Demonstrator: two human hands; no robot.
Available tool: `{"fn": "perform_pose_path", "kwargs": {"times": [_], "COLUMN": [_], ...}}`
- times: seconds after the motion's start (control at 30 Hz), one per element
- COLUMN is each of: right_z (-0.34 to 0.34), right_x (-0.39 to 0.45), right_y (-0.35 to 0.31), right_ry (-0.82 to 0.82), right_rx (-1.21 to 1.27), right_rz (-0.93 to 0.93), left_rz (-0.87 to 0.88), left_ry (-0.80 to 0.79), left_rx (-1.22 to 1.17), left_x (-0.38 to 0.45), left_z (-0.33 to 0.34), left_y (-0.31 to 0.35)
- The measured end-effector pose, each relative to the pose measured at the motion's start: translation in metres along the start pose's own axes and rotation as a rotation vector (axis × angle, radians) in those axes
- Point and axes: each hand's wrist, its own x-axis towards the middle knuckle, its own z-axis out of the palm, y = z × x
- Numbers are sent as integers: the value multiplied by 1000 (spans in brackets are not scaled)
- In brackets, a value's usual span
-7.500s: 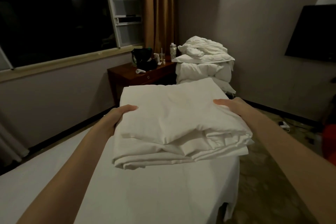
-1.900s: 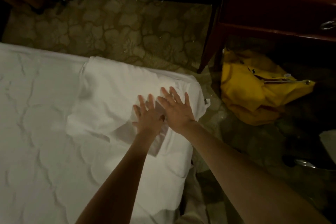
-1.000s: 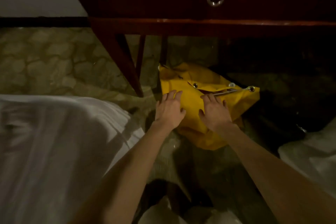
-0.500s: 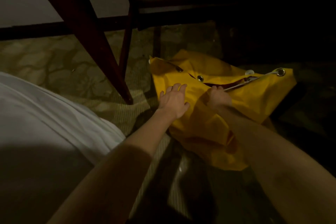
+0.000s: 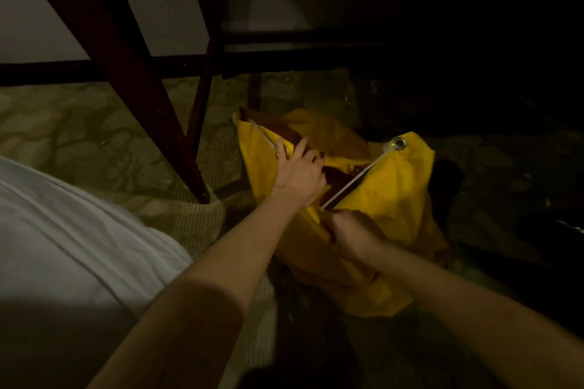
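Observation:
A yellow drawstring bag (image 5: 388,199) lies on the carpet under a dark wooden table. A white cord (image 5: 357,180) runs through metal eyelets along its mouth. My left hand (image 5: 300,174) grips the left rim of the bag's mouth, thumb inside. My right hand (image 5: 354,230) is curled on the near rim and the cord's near end, pulling the mouth apart. The inside of the bag looks dark brown; I cannot see any contents.
Dark red table legs (image 5: 177,142) stand just left of the bag. A white-sheeted bed (image 5: 63,246) fills the lower left. Patterned carpet (image 5: 79,133) covers the floor. The right side is in deep shadow.
Both hands went from lying on the yellow bag to gripping its rim. The mouth has been pulled wider and the cord is now taut. The camera has come lower.

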Motion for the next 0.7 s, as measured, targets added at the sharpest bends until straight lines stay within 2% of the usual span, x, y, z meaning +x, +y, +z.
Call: {"fn": "perform_pose_path", "kwargs": {"times": [0.13,0.2,0.23,0.3,0.33,0.4,0.47,0.53,0.6,0.7], "right_z": [8,-2,-8,-20,-24,-26,-22,-21,-32,-57], "right_x": [-14,-14,-10,2,11,27,37,37,25,4], "right_y": [-15,-18,-16,-13,-11,-12,-19,-24,-26,-22], "right_ry": [-223,-279,-266,-140,-47,0,-164,-359,-452,-502], "right_rx": [-542,-410,-196,304,420,291,-65,-274,-256,-21], "right_rz": [-237,-213,-131,-68,-78,-112,-127,-65,-22,-13], "left_rz": [-17,-8,-18,-46,-33,20,69,85,79,62], "left_ry": [-253,-391,-457,-576,-615,-670,-674,-697,-738,-737], "left_rx": [294,335,328,260,200,91,16,-70,-180,-237], "left_x": [-3,-10,-15,-33,-41,-59,-75,-89,-100,-112], "left_z": [-17,-16,-13,-10,-10,-11,-12,-10,-5,-4], "left_y": [11,14,12,2,-3,-12,-19,-26,-34,-45]}}
